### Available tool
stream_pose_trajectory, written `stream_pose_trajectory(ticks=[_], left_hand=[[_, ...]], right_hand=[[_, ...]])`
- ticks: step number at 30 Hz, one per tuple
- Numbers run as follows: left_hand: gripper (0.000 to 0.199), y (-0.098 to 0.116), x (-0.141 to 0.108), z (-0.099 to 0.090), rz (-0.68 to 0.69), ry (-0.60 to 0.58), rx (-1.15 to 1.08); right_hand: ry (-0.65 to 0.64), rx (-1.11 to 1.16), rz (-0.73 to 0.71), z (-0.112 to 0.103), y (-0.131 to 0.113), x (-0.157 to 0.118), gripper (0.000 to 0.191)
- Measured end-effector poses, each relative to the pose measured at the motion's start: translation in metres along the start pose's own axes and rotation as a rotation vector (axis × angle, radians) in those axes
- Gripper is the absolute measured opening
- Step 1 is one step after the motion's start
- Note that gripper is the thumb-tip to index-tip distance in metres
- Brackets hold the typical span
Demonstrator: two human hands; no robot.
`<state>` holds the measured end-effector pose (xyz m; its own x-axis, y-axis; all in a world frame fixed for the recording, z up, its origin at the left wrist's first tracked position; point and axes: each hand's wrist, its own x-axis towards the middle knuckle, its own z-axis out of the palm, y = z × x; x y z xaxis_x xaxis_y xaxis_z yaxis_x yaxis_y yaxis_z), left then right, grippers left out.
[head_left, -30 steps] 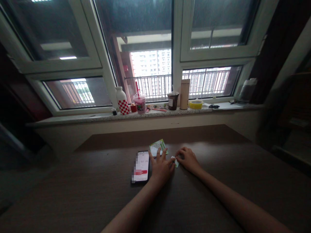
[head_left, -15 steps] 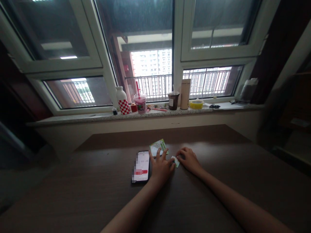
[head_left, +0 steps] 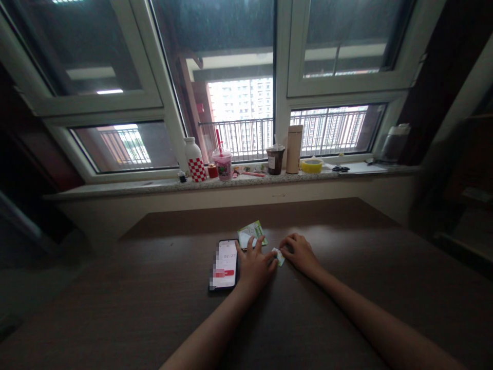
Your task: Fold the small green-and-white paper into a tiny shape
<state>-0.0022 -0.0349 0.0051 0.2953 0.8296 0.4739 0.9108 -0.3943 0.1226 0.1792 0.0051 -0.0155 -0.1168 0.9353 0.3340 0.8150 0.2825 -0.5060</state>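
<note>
White and green paper, a small scrap (head_left: 279, 257), lies on the brown table (head_left: 346, 318) in the narrow gap between the two hands. The left hand (head_left: 258, 264) is palm down to the left of the scrap, with several fingers spread forward and the innermost fingertips at the scrap's left edge. The right hand (head_left: 299, 253) is to the right, fingers curled and bunched, their tips at the scrap's right edge. The hands are apart, with the scrap bridging them. Whether either hand pinches it or merely rests against it cannot be told at this size.

Directly ahead of the left hand is a green and white card (head_left: 254, 230). That hand's fingertips overlap the card's near edge; contact is not certain. Just beside the left hand, on its outer side, lies a phone (head_left: 224, 264), face up, screen lit, showing digits and a red button.

Well beyond both hands, past the table's far edge, runs a sill (head_left: 150, 188). Ahead and left of the hands it carries a checkered bottle (head_left: 197, 165) and a pink cup (head_left: 224, 167); roughly straight ahead, a dark cup (head_left: 275, 163), a tan flask (head_left: 294, 151) and yellow tape (head_left: 311, 167). All of these are well apart from the hands.
</note>
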Motion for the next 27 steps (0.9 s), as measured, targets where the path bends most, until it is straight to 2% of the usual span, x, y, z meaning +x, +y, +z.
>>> stream_pose_trajectory(ticks=[10,17,27], left_hand=[[0.022,-0.001,0.0023,0.0039,-0.09,-0.059,-0.035],[0.023,-0.0001,0.0023,0.0027,-0.102,-0.071,-0.025],[0.023,-0.0006,0.0021,0.0035,-0.1,-0.065,-0.034]], right_hand=[[0.008,-0.007,-0.032,-0.0009,0.0,-0.0026,0.014],[-0.007,-0.002,-0.019,-0.0022,-0.0014,-0.0022,0.012],[-0.056,0.073,-0.086,-0.0048,0.0071,-0.0031,0.019]])
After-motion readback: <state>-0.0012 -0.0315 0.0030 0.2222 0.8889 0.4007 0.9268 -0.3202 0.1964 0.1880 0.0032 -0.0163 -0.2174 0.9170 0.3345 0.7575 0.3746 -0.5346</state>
